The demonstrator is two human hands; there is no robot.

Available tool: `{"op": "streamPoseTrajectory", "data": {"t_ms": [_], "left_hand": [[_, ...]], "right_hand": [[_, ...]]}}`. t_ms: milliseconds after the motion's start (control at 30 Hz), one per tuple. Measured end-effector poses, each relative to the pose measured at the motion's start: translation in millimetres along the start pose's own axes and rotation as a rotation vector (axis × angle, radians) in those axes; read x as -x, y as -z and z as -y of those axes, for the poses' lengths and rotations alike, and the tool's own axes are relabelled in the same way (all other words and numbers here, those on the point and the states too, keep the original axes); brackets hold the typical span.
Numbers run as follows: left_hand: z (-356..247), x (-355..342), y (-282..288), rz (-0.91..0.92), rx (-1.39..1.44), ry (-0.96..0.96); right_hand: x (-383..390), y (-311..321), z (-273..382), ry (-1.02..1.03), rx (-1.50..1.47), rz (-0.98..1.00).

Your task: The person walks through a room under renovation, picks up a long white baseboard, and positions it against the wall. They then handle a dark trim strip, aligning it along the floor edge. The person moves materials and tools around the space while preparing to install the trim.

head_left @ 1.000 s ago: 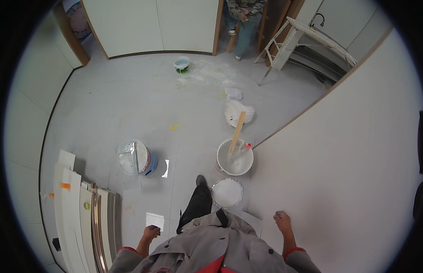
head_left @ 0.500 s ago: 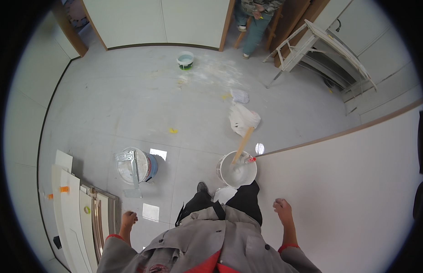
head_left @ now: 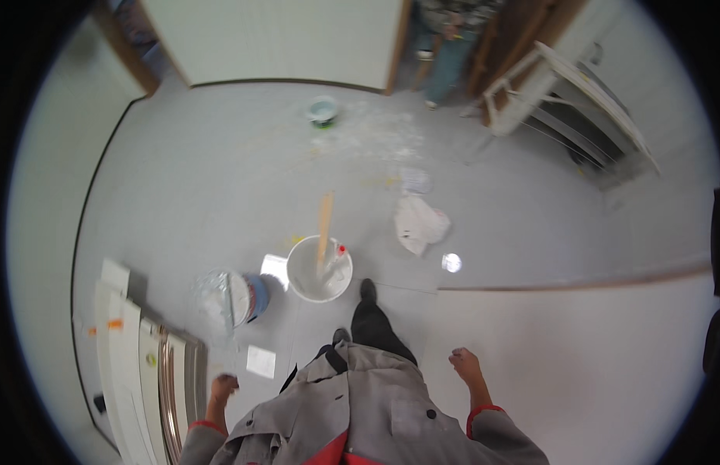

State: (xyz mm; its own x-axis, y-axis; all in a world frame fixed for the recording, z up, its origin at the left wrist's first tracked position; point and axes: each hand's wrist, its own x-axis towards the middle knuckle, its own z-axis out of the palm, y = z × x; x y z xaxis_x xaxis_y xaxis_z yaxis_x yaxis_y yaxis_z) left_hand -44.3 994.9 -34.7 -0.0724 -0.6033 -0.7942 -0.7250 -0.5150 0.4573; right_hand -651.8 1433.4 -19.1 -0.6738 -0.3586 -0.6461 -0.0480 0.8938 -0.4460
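"Hands?"
"My left hand [head_left: 224, 384] and right hand [head_left: 464, 361] are both loosely closed."
"And the round white plastic bucket [head_left: 303, 275]?"
"On the grey floor [head_left: 197, 182], well in from its left edge."

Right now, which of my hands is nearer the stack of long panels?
Left. Your left hand is just right of the stack of long panels in this view; your right hand is much farther right.

A co-worker [head_left: 457, 56] is cut off by the top edge; the stepladder [head_left: 527, 94] and left fingers [head_left: 231, 382] are blurred.
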Motion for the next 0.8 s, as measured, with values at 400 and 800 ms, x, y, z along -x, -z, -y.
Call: {"op": "streamPoseTrajectory", "data": {"t_ms": [400,800], "left_hand": [[80,91,-7,-0.186,0.115,0.236],[183,152,6,-0.273,0.349,0.405]], "right_hand": [[-154,20,169,0.387,0.150,0.027],[-118,-77,244,0.277,0.033,0.282]]}}
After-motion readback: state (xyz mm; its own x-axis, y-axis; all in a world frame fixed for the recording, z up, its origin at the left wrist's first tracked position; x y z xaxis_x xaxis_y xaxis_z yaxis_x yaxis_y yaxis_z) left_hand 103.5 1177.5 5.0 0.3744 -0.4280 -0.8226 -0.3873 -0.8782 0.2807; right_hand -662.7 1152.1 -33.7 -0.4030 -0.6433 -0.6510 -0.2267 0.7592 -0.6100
